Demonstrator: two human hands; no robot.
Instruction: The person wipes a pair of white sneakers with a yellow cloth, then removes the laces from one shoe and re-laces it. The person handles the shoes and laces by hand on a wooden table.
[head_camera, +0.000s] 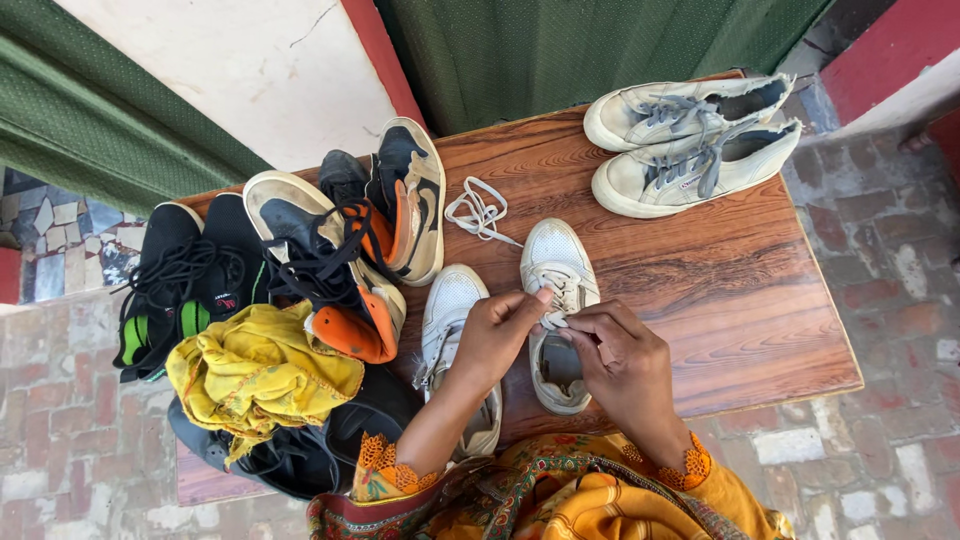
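While over the table (760, 300), both hands (560, 340) on white shoe (556, 262)

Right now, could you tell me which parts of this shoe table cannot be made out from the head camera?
- White shoe: its lace holes are hidden by the left hand and right hand.
- Second white shoe: heel covered by the left forearm.
- Dark shoes at the near edge: mostly under the yellow cloth.
- Wooden table: near edge hidden by the person's clothing.
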